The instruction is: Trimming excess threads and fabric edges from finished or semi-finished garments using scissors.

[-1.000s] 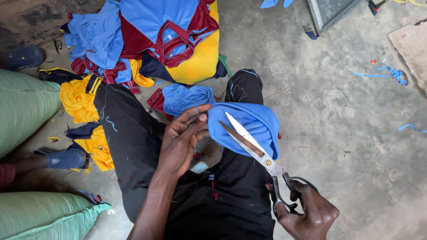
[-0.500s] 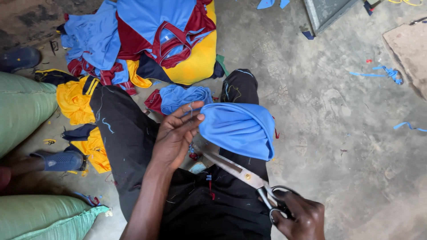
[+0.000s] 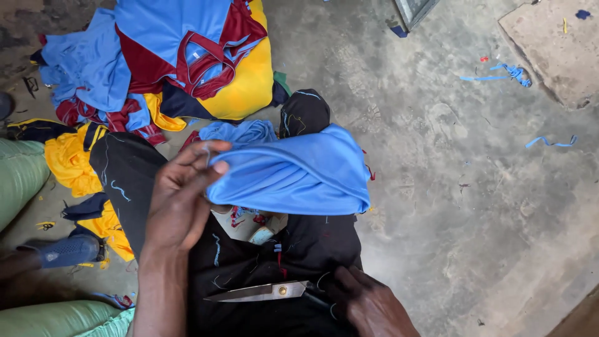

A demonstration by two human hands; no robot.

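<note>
Both hands split now, I see: left hand pinches the blue cloth; right hand has lowered the closed scissors onto the lap, gripping the handles.

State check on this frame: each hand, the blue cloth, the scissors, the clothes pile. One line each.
left hand: fingers pinching the edge of the blue cloth
right hand: resting at the scissors' handles on the lap
blue cloth: folded, draped over the right knee
scissors: blades shut, lying flat on the black trousers
clothes pile: heaped on the floor, blue, maroon and yellow pieces mixed
</note>
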